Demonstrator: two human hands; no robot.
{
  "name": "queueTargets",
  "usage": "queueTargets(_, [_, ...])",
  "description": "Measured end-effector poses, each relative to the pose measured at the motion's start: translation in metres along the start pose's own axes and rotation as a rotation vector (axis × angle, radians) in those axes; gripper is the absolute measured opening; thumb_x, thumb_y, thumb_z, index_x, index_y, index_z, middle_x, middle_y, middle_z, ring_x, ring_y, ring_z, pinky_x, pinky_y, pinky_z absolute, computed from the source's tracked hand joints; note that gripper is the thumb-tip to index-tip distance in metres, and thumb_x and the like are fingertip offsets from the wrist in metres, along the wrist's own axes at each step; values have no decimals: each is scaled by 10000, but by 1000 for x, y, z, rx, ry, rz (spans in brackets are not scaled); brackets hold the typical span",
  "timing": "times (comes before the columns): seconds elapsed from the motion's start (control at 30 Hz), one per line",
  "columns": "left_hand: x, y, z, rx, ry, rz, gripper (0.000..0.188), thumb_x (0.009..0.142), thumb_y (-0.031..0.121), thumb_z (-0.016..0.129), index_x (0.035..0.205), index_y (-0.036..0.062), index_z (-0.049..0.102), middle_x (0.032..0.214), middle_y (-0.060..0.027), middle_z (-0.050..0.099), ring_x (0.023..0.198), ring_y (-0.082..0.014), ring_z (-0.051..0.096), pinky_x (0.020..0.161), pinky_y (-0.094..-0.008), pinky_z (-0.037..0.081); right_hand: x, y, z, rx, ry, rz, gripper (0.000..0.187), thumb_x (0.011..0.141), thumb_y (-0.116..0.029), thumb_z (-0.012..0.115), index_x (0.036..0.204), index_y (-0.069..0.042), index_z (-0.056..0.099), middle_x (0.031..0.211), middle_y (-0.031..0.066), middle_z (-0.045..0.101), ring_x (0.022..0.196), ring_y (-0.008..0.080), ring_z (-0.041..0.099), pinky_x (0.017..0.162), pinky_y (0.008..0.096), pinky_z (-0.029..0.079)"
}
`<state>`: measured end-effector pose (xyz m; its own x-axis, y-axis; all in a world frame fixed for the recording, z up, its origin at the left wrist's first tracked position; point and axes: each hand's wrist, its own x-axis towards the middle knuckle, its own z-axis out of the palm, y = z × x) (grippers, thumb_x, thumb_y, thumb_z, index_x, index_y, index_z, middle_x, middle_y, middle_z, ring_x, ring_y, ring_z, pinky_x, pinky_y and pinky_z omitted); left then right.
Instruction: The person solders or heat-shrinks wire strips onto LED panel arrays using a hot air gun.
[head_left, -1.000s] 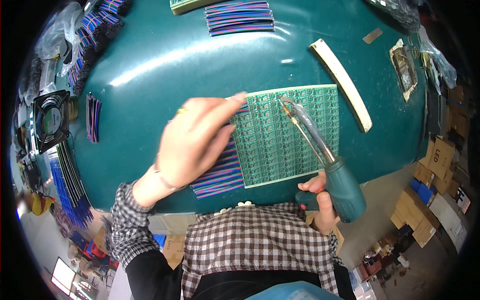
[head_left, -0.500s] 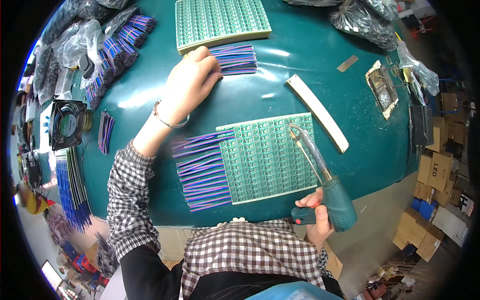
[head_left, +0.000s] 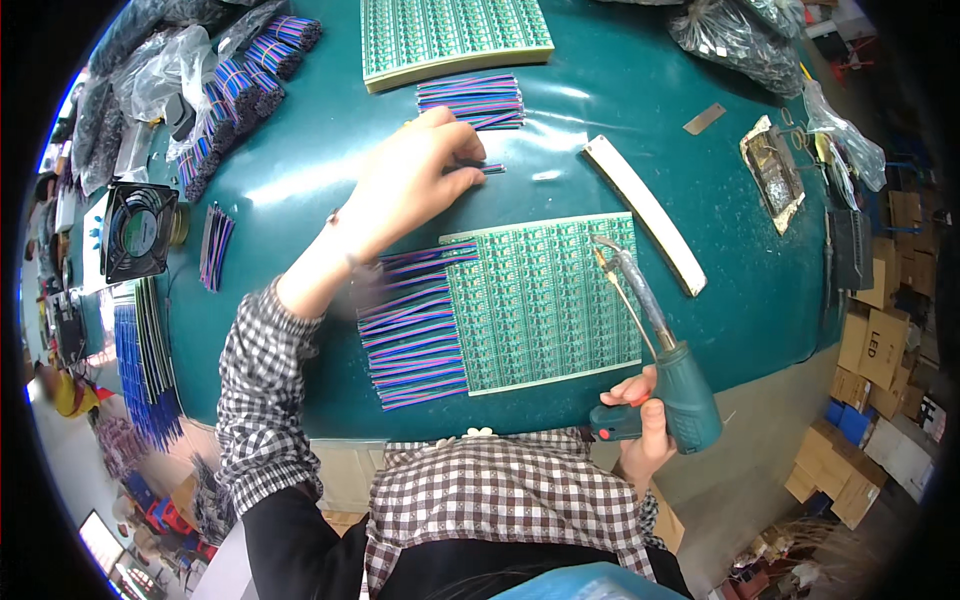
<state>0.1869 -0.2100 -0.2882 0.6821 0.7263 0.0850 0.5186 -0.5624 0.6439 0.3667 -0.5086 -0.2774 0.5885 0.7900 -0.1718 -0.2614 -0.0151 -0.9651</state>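
My left hand (head_left: 428, 165) is closed on a short multicoloured ribbon wire (head_left: 494, 169), whose end sticks out past the fingertips. Just beyond the hand lies a pile of such wires (head_left: 470, 100). In front of me a green circuit board panel (head_left: 545, 310) rests on the table. Along its left edge a row of ribbon wires (head_left: 410, 345) reaches out to the left. My right hand (head_left: 645, 415) grips a green soldering gun (head_left: 685, 395) by its handle. Its bent metal tip hangs over the panel's upper right part; whether it touches cannot be made out.
At the far side stands a stack of circuit board panels (head_left: 455, 45). A long pale bar (head_left: 650, 215) lies right of the panel. Farther right are a foil-wrapped tray (head_left: 772, 175) and a flat metal piece (head_left: 704, 119). A black fan (head_left: 138, 230) and wire bundles (head_left: 240, 85) occupy the left side.
My left hand has moved right and slightly nearer, off the wire pile, with a wire now showing at its fingertips. The right hand keeps its hold on the soldering gun. The view has shifted slightly.
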Motion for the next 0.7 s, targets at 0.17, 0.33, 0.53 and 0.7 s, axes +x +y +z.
queueTargets(0.17, [-2, -12, 8, 30, -27, 46, 102, 847, 79, 674, 901, 16, 616, 883, -86, 576, 788, -208, 623, 718, -322, 511, -5, 1, 0, -13, -4, -20, 447, 920, -243, 624, 1181, 100, 508, 898, 141, 581, 808, 248, 607, 651, 372, 595])
queueTargets(0.33, [-4, -7, 9, 101, 74, 89, 92, 865, 74, 654, 919, 19, 602, 865, -102, 608, 786, -232, 649, 714, -326, 521, -3, -2, 6, -53, 2, 5, 448, 922, -249, 620, 1172, 105, 504, 902, 145, 581, 808, 252, 606, 664, 369, 594])
queueTargets(0.53, [-5, -12, 10, 10, 189, 136, 130, 846, 101, 684, 907, 21, 601, 841, -110, 648, 777, -271, 658, 687, -350, 517, -3, -8, 13, -102, -37, 14, 449, 925, -255, 614, 1159, 114, 506, 898, 147, 584, 814, 259, 609, 692, 361, 589])
queueTargets(0.7, [-6, -11, 11, 78, 4, 134, 123, 823, 109, 699, 863, 30, 614, 824, -101, 584, 772, -259, 627, 694, -347, 505, -5, -10, 15, -123, -55, 32, 419, 931, -260, 606, 1127, 98, 513, 922, 144, 572, 825, 252, 612, 728, 367, 584])
